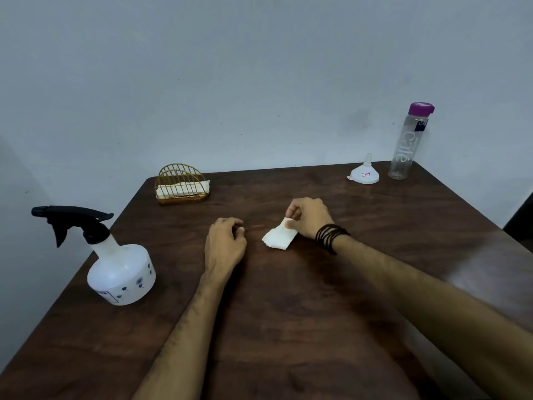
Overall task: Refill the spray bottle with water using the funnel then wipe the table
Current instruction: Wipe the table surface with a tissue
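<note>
A white spray bottle (121,269) with a black trigger head stands near the left edge of the dark wooden table (288,313). A white funnel (364,174) lies mouth down at the far right, beside a clear water bottle (408,145) with a purple cap. My right hand (310,217) pinches the upper corner of a folded white tissue (279,236) that lies on the table's middle. My left hand (226,241) rests on the table just left of the tissue, fingers loosely curled, holding nothing.
A gold wire napkin holder (181,184) with white tissues stands at the far left of the table. A pale wall runs right behind the table's far edge. A dark object (522,220) shows past the table's right edge.
</note>
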Tool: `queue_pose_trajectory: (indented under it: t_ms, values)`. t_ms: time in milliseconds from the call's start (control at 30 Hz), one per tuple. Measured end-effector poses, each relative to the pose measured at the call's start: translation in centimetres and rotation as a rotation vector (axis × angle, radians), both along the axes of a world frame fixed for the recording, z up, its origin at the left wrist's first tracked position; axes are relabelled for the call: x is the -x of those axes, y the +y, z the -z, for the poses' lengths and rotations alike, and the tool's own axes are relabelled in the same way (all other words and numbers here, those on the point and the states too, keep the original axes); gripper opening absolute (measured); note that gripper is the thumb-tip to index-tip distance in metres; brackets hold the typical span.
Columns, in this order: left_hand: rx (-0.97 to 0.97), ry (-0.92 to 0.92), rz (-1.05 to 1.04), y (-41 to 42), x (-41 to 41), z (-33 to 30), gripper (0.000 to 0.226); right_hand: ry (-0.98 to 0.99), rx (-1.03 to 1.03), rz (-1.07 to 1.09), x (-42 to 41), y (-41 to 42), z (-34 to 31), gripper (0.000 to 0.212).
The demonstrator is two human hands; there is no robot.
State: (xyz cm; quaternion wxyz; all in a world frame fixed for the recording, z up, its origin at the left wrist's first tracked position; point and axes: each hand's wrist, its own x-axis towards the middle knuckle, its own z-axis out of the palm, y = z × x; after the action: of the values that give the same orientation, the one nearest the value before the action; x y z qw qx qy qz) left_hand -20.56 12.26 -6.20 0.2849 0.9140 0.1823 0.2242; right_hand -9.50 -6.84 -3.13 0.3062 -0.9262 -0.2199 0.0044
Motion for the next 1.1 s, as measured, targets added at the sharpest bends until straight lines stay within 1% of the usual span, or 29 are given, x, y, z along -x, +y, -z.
queue_pose_trajectory:
  t_ms: [67, 100, 233, 267, 367, 400, 467, 533, 600, 667, 800, 933, 1000, 1100]
  values:
    - [-0.058, 0.041, -0.019, 0.5, 0.3, -0.1, 0.029, -0.126, -0.019, -0.008, 0.6, 0.4, 0.9, 0.004]
    - [-0.094, 0.06, -0.032, 0.7, 0.4, 0.0, 0.032, -0.158, -0.005, -0.031, 1.1, 0.8, 1.3, 0.006]
    - [-0.179, 0.146, -0.087, 1.6, 0.4, -0.1, 0.04, -0.232, 0.107, -0.14, 3.2, 2.1, 2.2, 0.038]
    - [-0.184, 0.171, -0.098, 1.7, 0.4, 0.0, 0.043, -0.248, 0.132, -0.168, 3.7, 2.3, 2.3, 0.04]
    - [-0.216, 0.266, -0.108, 1.9, 0.1, 0.2, 0.05, -0.278, 0.177, -0.27, 4.5, 2.5, 2.6, 0.024]
    - [-0.231, 0.308, -0.096, 2.0, 0.0, 0.4, 0.053, -0.276, 0.166, -0.278, 4.5, 2.6, 2.6, 0.022]
    - [-0.257, 0.393, -0.065, 2.2, -0.1, 0.8, 0.058, -0.269, 0.14, -0.251, 3.6, 3.1, 2.4, 0.023]
    - [-0.274, 0.443, -0.044, 2.3, -0.2, 1.0, 0.06, -0.281, 0.179, -0.196, 1.8, 4.1, 2.1, 0.025]
    - [-0.275, 0.464, -0.033, 2.4, -0.1, 1.1, 0.06, -0.284, 0.205, -0.147, 0.3, 5.2, 1.8, 0.026]
    - [-0.278, 0.477, -0.029, 2.6, 0.0, 1.1, 0.061, -0.282, 0.201, -0.157, -0.4, 6.6, 1.7, 0.026]
    - [-0.281, 0.505, -0.021, 3.0, -0.1, 1.3, 0.061, -0.313, 0.231, -0.319, 1.3, 8.1, 2.0, 0.031]
    - [-0.284, 0.495, -0.016, 3.0, -0.1, 1.7, 0.061, -0.366, 0.183, -0.48, 3.6, 6.7, 3.0, 0.033]
    - [-0.286, 0.496, -0.014, 3.0, -0.3, 1.7, 0.06, -0.351, 0.169, -0.489, 3.4, 6.5, 2.9, 0.032]
    - [-0.287, 0.49, -0.019, 2.8, -0.1, 1.6, 0.06, -0.321, 0.21, -0.431, 1.8, 8.5, 2.5, 0.033]
